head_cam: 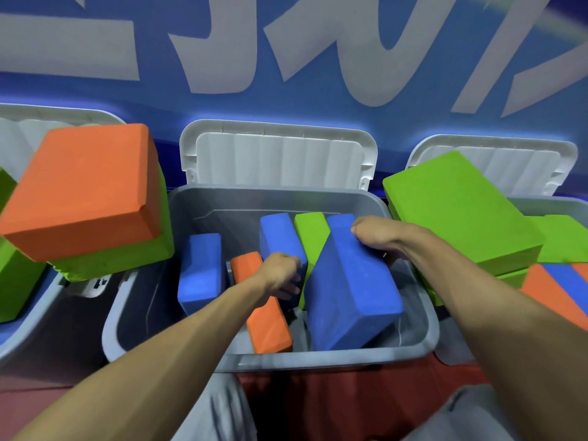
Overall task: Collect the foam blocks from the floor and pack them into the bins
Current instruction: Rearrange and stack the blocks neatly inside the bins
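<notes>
My right hand [375, 235] held the far end of the big tilted blue foam block [350, 291]; my left hand [283, 275] gripped the small blue foam block [276, 233] beside it.

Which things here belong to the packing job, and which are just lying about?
Job: middle bin; tilted blue block, held by right grip; upright blue block, held by left grip; orange block and green block inside it.
Lying about: open lid; lettered wall; red floor.

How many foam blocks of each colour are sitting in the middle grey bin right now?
Blue rectangular foam blocks: 3
Green rectangular foam block: 1
Orange rectangular foam block: 1
Total: 5 in the middle grey plastic bin
</notes>
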